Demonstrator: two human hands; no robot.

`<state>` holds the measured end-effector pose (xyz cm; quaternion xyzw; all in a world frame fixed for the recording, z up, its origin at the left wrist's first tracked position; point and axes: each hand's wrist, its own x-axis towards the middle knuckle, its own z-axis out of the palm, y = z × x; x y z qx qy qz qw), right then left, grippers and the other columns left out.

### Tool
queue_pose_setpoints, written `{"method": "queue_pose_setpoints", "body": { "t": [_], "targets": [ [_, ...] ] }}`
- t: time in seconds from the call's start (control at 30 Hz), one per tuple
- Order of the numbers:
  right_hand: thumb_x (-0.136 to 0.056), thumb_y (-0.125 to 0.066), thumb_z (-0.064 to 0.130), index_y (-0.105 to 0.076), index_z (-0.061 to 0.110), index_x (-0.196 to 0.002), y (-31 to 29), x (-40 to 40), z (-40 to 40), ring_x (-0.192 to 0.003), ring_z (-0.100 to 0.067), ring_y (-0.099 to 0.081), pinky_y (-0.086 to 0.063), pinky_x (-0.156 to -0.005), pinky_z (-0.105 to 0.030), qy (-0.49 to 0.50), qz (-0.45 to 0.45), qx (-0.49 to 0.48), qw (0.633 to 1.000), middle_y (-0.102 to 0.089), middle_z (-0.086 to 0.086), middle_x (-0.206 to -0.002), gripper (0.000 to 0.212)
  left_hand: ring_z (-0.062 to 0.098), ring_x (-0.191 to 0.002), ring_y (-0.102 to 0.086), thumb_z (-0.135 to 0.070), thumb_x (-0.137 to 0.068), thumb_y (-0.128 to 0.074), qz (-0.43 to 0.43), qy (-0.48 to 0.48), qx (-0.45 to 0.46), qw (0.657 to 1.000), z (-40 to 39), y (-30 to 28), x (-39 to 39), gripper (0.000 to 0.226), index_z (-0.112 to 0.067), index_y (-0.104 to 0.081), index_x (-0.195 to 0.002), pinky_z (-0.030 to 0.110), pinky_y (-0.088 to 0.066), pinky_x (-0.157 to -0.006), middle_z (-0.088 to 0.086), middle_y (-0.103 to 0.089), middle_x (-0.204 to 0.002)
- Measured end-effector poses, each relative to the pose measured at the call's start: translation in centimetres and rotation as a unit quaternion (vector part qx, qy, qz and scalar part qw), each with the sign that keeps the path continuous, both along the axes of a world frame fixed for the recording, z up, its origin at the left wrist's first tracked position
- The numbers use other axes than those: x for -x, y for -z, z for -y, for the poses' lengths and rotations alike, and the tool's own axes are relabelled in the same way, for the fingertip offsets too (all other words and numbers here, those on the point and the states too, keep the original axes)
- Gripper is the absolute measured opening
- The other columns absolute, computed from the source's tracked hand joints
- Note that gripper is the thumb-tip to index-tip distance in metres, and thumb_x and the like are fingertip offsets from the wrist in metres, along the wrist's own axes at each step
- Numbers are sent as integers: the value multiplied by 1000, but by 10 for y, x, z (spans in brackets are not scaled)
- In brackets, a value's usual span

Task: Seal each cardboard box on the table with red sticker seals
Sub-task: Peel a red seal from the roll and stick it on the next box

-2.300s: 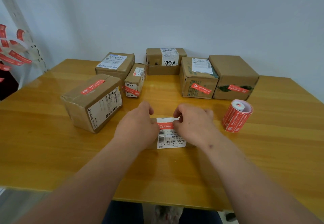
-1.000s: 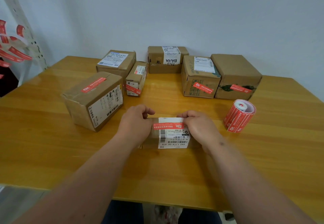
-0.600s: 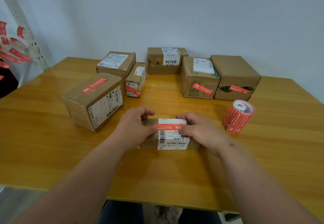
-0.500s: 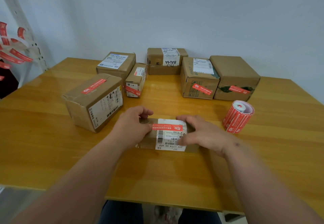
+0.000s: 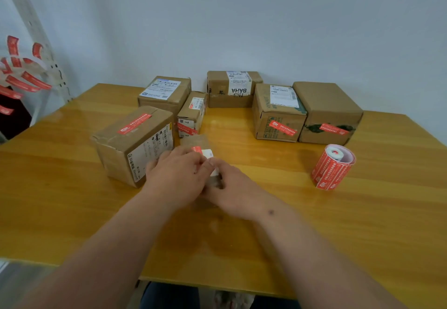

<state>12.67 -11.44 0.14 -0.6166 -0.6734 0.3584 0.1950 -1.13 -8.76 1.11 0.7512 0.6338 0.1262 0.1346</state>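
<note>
- Hands meet at table centre: left hand (image 5: 176,175) and right hand (image 5: 232,187) both curl round a small flat cardboard box (image 5: 197,145), blurred, its red sticker seal (image 5: 197,149) and white label peeking out at twelve o'clock of the knuckles.
- Glossy yellow wooden table (image 5: 314,236).
- Cylindrical seal roll (image 5: 333,169), red paper, lies at three o'clock.
- Creased brown large box (image 5: 134,143) touches the left hand at nine o'clock.
- Five rectangular cartons ring twelve o'clock.
</note>
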Motion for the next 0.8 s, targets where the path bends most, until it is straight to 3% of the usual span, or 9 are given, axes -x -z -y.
{"method": "queue_pose_setpoints", "body": {
  "t": [0.13,0.23,0.33,0.43,0.6,0.73,0.8],
  "targets": [
    [-94,-52,19,-33,27,-147,-1,4,-13,-109,-22,-59,-48,-96,-38,-30,-40,48,998,-60,-4,-129,57,22,-132,-37,-66,-90,-35,-104,-32,-36,993,-4,-7,15,48,-34,-52,-122,48,-24,-109,-5,-46,-139],
    [-96,-45,9,-40,21,-143,-1,4,-27,-116,-19,-56,-47,-94,-29,10,-39,19,999,-58,-2,-132,49,24,-136,-30,-41,-89,-55,-108,-32,-81,990,-6,-6,15,44,-30,-42,-130,46,-24,-113,-2,-38,-143],
    [-98,-41,9,-47,19,-138,-5,5,-47,-117,-17,-54,-44,-91,-25,63,2,-40,997,-57,-1,-132,42,24,-142,-16,-17,-87,-53,-69,-14,-52,996,-10,-2,13,60,-32,-33,-142,47,-19,-115,-2,-23,-153],
    [-99,-41,13,-48,20,-138,-7,11,-74,-125,-18,-48,-39,-100,-28,92,40,-99,990,-48,-2,-139,40,26,-140,-19,-20,-90,-49,-111,-6,-51,992,-18,0,13,62,-31,-27,-146,47,-26,-112,-1,-21,-153],
    [-101,-37,20,-44,30,-140,-16,25,-118,-128,-22,-40,-36,-107,-39,86,67,-169,980,-39,-3,-139,42,23,-120,-37,-24,-85,-59,-136,-7,-35,990,-36,-3,17,55,-25,-41,-137,39,-48,-89,0,-33,-137],
    [-98,-38,18,-35,41,-144,-10,35,-153,-139,-27,-29,-33,-111,-49,43,71,-133,988,-24,-4,-152,52,22,-118,-38,-23,-87,-55,-133,-3,-48,990,-46,-1,25,50,-25,-42,-136,39,-50,-89,-1,-35,-134],
    [-96,-42,18,-30,46,-145,-5,39,-163,-144,-31,-19,-27,-114,-52,18,118,-104,987,-10,-4,-159,58,23,-119,-37,-20,-89,-48,-126,-5,-64,990,-50,1,29,47,-25,-41,-136,39,-48,-92,0,-35,-134]
  ]
}}
